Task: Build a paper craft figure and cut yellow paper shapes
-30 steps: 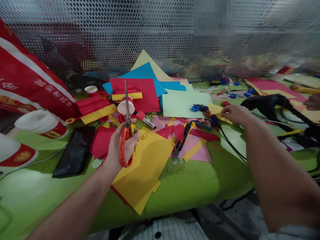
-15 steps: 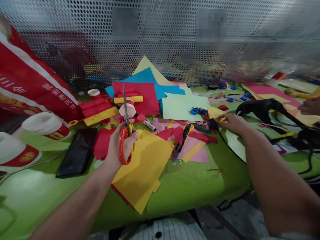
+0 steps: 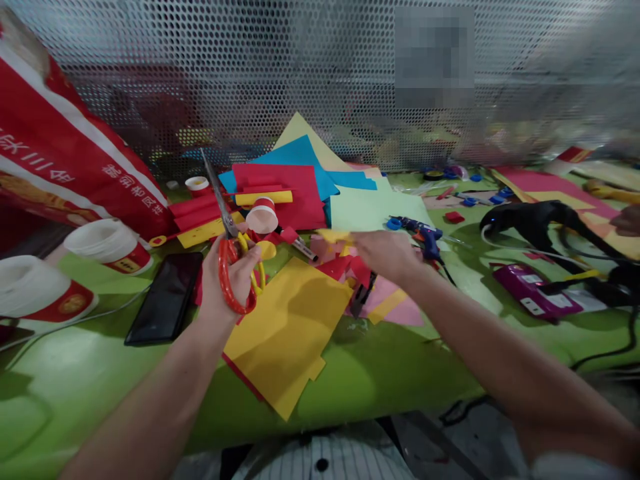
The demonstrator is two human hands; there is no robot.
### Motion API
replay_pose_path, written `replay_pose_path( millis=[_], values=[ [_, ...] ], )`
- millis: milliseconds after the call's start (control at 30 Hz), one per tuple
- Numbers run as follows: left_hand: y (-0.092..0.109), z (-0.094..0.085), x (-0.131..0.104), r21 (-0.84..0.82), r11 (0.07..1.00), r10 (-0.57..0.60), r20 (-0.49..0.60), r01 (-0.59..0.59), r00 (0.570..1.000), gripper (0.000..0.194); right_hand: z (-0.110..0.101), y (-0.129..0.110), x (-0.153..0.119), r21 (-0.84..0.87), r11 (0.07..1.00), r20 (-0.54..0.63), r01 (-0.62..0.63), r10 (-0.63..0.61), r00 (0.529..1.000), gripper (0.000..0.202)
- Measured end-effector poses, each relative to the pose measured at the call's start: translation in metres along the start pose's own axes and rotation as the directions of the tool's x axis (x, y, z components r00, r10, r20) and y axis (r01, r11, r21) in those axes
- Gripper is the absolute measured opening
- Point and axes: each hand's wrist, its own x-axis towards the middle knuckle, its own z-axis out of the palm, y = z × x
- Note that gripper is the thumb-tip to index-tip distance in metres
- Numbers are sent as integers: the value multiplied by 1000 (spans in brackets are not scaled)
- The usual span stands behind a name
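My left hand (image 3: 233, 273) is closed around a pair of scissors (image 3: 233, 267) with red and yellow handles, blades pointing up and slightly left. Beside its fingertips is a small yellow paper disc (image 3: 267, 250); whether they touch it I cannot tell. My right hand (image 3: 383, 253), blurred, pinches a yellow paper piece (image 3: 333, 235) above the red and pink scraps (image 3: 345, 267). Below and between the hands lies a large yellow sheet (image 3: 293, 327). A red-and-white paper cup (image 3: 263, 215) lies on its side past the scissors. A blue glue gun (image 3: 425, 235) rests beyond my right wrist.
Left stand stacked paper cups (image 3: 107, 243), a black phone (image 3: 164, 300) and a red bag (image 3: 75, 147). Coloured sheets (image 3: 375, 210) lean towards the perforated metal screen (image 3: 320, 80). A marker (image 3: 303, 247), purple power strip (image 3: 535, 291) and cables lie about. Another person's hand (image 3: 627, 220) shows far right.
My right hand has moved left from beside the glue gun, carrying the yellow paper piece. My left hand has shifted slightly left, and the scissors now tilt left.
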Motion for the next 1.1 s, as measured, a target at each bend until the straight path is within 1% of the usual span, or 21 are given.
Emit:
replay_pose_path(
  millis=[67, 100, 167, 233, 400, 533, 667, 767, 833, 967, 1100],
  values=[
    [-1, -2, 1, 1, 1000, 15, -12, -15, 1000, 17, 17, -28, 9, -54, 994, 33, 93, -92, 995, 39],
    [-2, -2, 2, 4, 1000, 18, -16, -18, 1000, 18, 24, -37, 13, -76, 989, 47, 126, -122, 991, 36],
    [-4, 0, 1, 5, 1000, 16, -29, -16, 999, 21, 33, -47, 18, -108, 977, 69, 185, -178, 982, 32],
    [-7, 5, 0, 4, 1000, -10, -26, 10, 1000, 27, 37, -48, 21, -132, 967, 80, 219, -210, 974, 31],
    [-12, 15, -6, 26, 992, -122, 21, 122, 992, 28, 32, -48, 24, -165, 961, 78, 223, -213, 974, 34],
    [-16, 14, -6, -24, 991, -133, 4, 133, 991, 37, 29, -63, 28, -159, 971, 44, 176, -172, 984, 42],
    [-21, 10, -3, -51, 990, -129, 17, 130, 991, 38, 28, -78, 37, -144, 978, 7, 149, -150, 989, 49],
    [-22, 10, -2, -38, 992, -120, 33, 121, 992, 38, 26, -82, 45, -137, 980, 17, 147, -146, 989, 41],
    [-21, 11, -2, -46, 990, -133, 26, 134, 991, 39, 24, -83, 50, -132, 978, 24, 163, -161, 987, 35],
    [-17, 12, -3, -96, 975, -201, 8, 201, 980, 42, 23, -86, 57, -117, 976, 30, 184, -182, 983, 35],
    [-18, 12, -1, -103, 970, -221, 0, 219, 975, 39, 21, -90, 62, -83, 979, 71, 187, -181, 981, 31]
  ],
)
